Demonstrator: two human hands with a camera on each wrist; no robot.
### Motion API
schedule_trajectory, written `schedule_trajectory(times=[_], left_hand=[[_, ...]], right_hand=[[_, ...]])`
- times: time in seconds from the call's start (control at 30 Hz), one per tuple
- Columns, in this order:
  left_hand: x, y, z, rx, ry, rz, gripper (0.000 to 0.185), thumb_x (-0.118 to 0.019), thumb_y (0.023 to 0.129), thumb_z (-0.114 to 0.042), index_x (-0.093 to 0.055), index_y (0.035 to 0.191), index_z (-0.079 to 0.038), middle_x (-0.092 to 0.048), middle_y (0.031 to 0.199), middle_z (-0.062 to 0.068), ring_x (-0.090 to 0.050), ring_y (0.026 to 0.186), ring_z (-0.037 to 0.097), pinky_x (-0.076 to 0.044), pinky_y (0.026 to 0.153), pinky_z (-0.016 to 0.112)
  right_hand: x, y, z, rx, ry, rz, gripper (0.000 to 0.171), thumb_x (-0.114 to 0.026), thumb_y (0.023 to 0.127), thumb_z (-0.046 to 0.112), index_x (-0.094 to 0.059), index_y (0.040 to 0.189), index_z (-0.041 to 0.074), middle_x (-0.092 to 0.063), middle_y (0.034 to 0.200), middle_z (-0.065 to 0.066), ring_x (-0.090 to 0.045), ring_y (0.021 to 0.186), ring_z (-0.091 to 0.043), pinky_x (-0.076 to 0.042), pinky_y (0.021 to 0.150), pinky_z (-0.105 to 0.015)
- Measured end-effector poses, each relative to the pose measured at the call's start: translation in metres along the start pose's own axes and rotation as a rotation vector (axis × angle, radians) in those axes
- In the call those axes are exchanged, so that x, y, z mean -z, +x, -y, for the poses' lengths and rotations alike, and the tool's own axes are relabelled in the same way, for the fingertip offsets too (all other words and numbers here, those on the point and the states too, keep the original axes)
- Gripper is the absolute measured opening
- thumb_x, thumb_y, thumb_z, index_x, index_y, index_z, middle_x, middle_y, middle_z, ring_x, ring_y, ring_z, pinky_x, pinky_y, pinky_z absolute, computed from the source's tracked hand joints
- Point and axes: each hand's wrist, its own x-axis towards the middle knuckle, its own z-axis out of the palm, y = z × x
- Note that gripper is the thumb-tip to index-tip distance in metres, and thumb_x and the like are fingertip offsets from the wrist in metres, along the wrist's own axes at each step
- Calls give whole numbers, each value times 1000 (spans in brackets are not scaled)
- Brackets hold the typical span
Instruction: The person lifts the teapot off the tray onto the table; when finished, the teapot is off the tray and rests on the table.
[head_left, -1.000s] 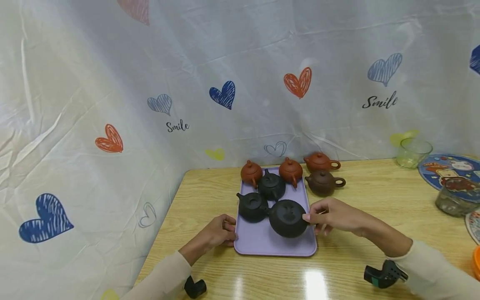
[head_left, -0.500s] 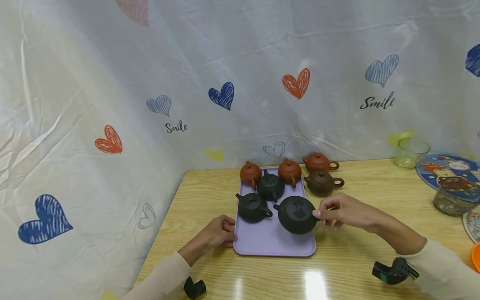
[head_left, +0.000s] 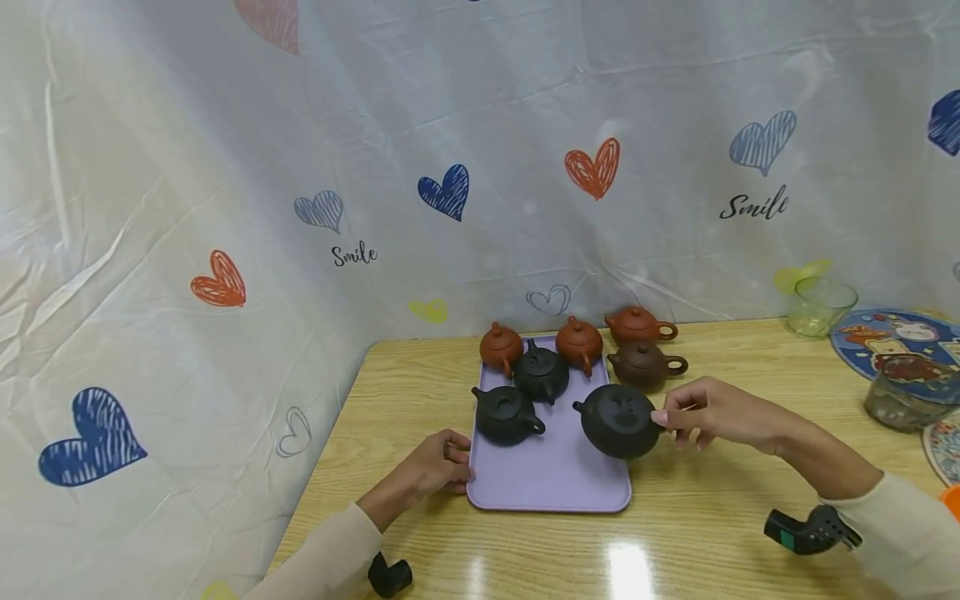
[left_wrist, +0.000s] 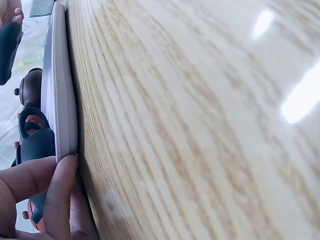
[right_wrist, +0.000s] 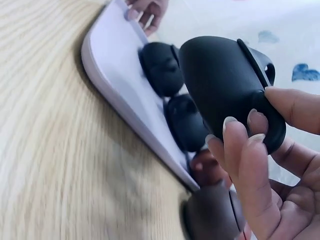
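aloft over the right edge of the lilac tray (head_left: 547, 487): large black teapot (head_left: 618, 421), handle pinched by right hand (head_left: 705, 410). alongside, left hand (head_left: 435, 462) gripping tray's left rim, fingers curled.

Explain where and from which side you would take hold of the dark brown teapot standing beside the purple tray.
Probably by the loop handle of the dark brown teapot, coming from its right. The handle juts out that way over bare table, while the purple tray and other pots crowd its left.
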Motion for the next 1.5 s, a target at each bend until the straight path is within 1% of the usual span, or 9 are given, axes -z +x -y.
schedule_trajectory(times=[0.13,0.23,0.37,0.47,0.57,0.8,0.97,1.1,1.5], left_hand=[[0,-1,0,1,1,-5,47,-69,84,7,-49,126,8,-55,99,13,-61,80,19,-63,69,31],[-1,-1,-1,-2,8,-9,47,-70,84,8,-49,126,8,-55,100,14,-61,80,19,-63,69,33],[-1,0,-1,-1,5,-5,47,-69,84,8,-48,126,8,-55,100,15,-62,81,19,-63,70,32],[-1,0,-2,1,-2,1,46,-69,84,7,-49,126,8,-55,100,14,-62,81,19,-63,70,32],[0,0,-2,1,-5,0,46,-69,84,7,-49,126,8,-55,100,14,-62,81,19,-63,70,32],[0,-1,-2,-4,-1,-10,46,-70,85,8,-49,126,8,-55,100,15,-61,80,20,-63,69,33],[0,-2,-3,1,-2,-14,46,-70,84,8,-50,125,7,-55,99,14,-61,79,20,-63,69,32],[0,-2,-2,1,0,-9,45,-70,84,7,-50,125,7,-55,100,14,-61,80,19,-62,69,31],[-2,-2,1,-16,15,-27,46,-70,84,8,-49,125,8,-55,99,14,-59,78,19,-62,67,32]], right_hand=[[8,-3,-5,-14,-8,-13,35,-58,102,27,-61,84,-2,-65,87,-16,-66,82,-30,-58,61,-39],[14,-4,-9,-25,-14,-24,35,-58,102,26,-61,86,-4,-64,87,-12,-65,81,-29,-58,61,-38],[20,-5,-13,-37,-23,-36,37,-58,102,26,-61,88,-8,-63,88,-12,-65,81,-27,-58,61,-37],[24,-5,-18,-45,-22,-38,39,-58,102,27,-59,90,-11,-63,88,-11,-66,81,-26,-58,61,-36],[28,-5,-24,-54,-15,-34,40,-58,102,26,-59,90,-11,-63,87,-8,-66,82,-26,-58,62,-36],[36,-6,-35,-71,-11,-31,41,-57,103,26,-58,91,-13,-64,86,-7,-66,81,-22,-58,63,-36],[39,-5,-40,-91,-2,-24,43,-56,103,27,-57,92,-15,-64,85,-5,-66,79,-19,-57,62,-33],[40,-4,-44,-119,12,-19,41,-56,103,27,-58,91,-12,-64,83,-3,-64,77,-17,-56,61,-30],[37,-1,-56,-156,11,-41,38,-57,102,27,-60,93,-9,-64,89,-7,-66,80,-18,-56,63,-29]])
